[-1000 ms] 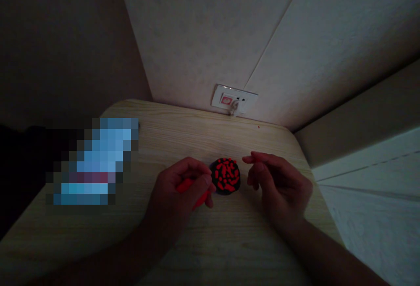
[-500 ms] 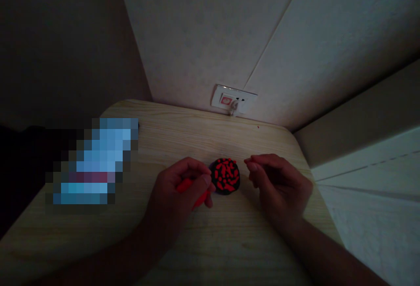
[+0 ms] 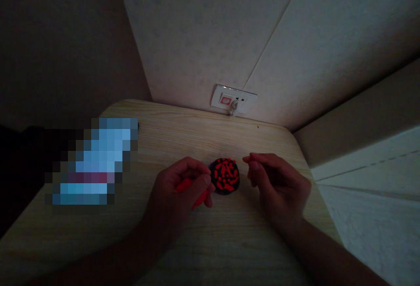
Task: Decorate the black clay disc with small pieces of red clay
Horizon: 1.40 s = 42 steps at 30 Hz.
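On the tabletop lies a round black disc [image 3: 215, 184] with many small red pieces pressed over its top, like modelling clay. My left hand [image 3: 179, 194] is curled closed around a red lump of modelling clay [image 3: 198, 200], partly hidden by the thumb and palm. Its fingertips are at the left edge of the disc; whether they touch it I cannot tell. To the right of the disc, apart from it, my right hand [image 3: 280, 183] is raised with thumb and index finger pinched together. Anything between those fingertips is too small and dark to make out.
The pale wooden table [image 3: 177, 130] meets the wall at the back. A blurred-out bright phone-like screen [image 3: 101, 155] stands at left. A wall socket [image 3: 216, 99] with a plug in it sits behind the table. A white panel [image 3: 361, 146] runs along the right.
My right hand has shifted very slightly, its fingertips a little up and left. My left hand, the red lump and the disc look nearly the same.
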### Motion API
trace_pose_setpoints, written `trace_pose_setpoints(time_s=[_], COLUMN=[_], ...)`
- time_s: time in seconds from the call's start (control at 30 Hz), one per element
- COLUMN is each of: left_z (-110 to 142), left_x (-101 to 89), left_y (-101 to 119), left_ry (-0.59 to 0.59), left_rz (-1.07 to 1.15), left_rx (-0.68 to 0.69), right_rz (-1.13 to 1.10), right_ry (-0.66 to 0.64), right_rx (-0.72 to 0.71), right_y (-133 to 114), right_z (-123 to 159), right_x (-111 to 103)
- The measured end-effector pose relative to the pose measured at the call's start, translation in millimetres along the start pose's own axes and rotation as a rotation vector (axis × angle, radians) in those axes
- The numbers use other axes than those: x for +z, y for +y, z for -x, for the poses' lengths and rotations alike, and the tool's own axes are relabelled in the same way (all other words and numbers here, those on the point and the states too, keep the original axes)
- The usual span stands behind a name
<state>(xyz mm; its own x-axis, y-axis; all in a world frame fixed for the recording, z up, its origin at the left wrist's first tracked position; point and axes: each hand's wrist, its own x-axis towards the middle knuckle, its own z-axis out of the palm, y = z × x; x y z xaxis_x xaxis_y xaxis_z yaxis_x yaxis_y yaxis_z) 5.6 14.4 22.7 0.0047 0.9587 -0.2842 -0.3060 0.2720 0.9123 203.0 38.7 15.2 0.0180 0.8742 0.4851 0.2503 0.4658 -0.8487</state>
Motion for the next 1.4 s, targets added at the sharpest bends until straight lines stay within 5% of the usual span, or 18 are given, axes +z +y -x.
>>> trace_pose_setpoints(time_s=[1.1, 1.4], left_z=[-0.4, -1.2], left_x=[1.2, 0.5], left_y=[0.5, -2.5], left_ry=[-0.002, -0.012], left_rz=[0.009, 0.025], left_rx=[0.003, -0.005], right_rz=[-0.021, -0.01], right_ry=[-0.025, 0.0], right_rx=[0.018, -0.08], right_y=[-0.5, -5.7], right_z=[3.3, -1.1], right_x=[-0.8, -0.4])
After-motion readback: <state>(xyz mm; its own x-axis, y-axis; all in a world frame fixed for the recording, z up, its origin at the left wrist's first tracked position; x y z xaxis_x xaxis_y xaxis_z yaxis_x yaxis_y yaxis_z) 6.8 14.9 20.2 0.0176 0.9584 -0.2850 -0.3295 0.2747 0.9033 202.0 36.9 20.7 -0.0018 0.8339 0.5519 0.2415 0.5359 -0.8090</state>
